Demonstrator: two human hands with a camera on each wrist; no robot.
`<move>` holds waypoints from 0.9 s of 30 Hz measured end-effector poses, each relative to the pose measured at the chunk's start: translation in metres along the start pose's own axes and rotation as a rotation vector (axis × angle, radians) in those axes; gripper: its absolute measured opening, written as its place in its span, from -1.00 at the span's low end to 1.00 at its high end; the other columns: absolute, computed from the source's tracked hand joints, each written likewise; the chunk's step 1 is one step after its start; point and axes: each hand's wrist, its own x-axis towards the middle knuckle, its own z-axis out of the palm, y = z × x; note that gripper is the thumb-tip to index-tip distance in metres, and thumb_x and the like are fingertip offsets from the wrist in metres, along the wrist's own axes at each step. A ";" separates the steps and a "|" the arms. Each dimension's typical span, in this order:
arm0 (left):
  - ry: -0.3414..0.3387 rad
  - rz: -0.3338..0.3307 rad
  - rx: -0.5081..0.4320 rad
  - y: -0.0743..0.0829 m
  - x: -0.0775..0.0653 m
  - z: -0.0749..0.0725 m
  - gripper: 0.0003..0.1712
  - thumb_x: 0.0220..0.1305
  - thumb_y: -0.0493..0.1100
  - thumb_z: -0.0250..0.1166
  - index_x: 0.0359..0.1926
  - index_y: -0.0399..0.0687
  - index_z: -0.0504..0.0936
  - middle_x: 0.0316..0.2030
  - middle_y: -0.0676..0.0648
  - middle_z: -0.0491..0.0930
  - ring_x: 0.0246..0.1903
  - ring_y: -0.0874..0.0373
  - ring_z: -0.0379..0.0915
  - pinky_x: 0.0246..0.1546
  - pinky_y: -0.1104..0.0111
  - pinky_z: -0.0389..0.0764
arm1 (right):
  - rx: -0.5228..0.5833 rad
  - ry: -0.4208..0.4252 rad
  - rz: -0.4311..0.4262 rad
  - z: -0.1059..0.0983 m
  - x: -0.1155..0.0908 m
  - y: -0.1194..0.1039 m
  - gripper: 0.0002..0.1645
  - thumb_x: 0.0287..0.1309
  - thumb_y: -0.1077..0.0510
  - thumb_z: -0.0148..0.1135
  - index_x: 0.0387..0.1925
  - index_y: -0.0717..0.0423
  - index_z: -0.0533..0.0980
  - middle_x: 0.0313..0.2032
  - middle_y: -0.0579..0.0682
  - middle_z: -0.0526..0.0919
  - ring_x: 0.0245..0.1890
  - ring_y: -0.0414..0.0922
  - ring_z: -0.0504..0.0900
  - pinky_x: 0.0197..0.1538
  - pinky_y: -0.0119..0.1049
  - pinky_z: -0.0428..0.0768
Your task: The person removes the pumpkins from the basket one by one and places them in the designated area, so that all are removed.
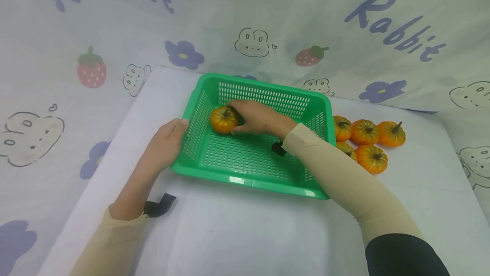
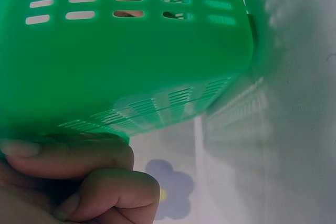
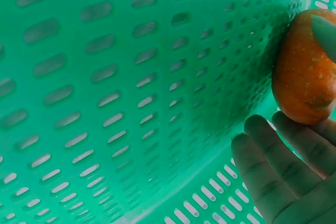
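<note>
A green plastic basket with slotted walls stands on the white-covered table. My left hand grips its left rim, thumb on top; in the left wrist view the curled fingers show against the outer wall. Inside the basket, my right hand holds a small orange pumpkin near the left wall, with its thumb and fingers about the right side. In the right wrist view the pumpkin is close to the slotted wall, and several fingers extend beneath it.
Right of the basket, several more small pumpkins sit in two rows, partly hidden by the rim. A cloth backdrop with rabbit and flower drawings hangs behind the table. A black strap sticks out at the left wrist.
</note>
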 end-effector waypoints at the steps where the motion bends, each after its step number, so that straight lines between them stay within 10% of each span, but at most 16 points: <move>1: -0.001 -0.004 -0.001 0.000 0.000 0.000 -0.23 0.65 0.35 -0.31 0.20 -0.23 0.45 -0.22 -0.25 0.60 -0.31 -0.10 0.58 -0.29 0.12 0.65 | 0.002 0.001 -0.001 -0.001 0.000 0.000 -0.08 0.24 -0.12 0.52 0.47 0.11 0.32 0.33 0.02 0.51 0.31 -0.06 0.49 0.38 -0.13 0.43; 14: 0.025 -0.011 0.049 0.004 -0.004 0.001 -0.26 0.65 0.33 -0.32 0.14 -0.21 0.46 -0.28 -0.22 0.53 -0.33 -0.08 0.50 -0.29 0.16 0.58 | 0.019 0.035 -0.010 -0.022 -0.012 -0.007 -0.09 0.24 -0.09 0.52 0.47 0.13 0.32 0.34 0.03 0.51 0.31 -0.04 0.47 0.38 -0.12 0.43; 27: 0.046 -0.005 0.102 0.003 -0.004 0.002 -0.24 0.64 0.34 -0.38 0.06 -0.20 0.45 -0.32 -0.20 0.49 -0.38 -0.07 0.46 -0.34 0.18 0.55 | 0.014 0.070 0.045 -0.066 -0.069 -0.015 -0.05 0.25 -0.12 0.50 0.52 0.06 0.28 0.36 -0.05 0.49 0.29 -0.10 0.48 0.34 -0.14 0.46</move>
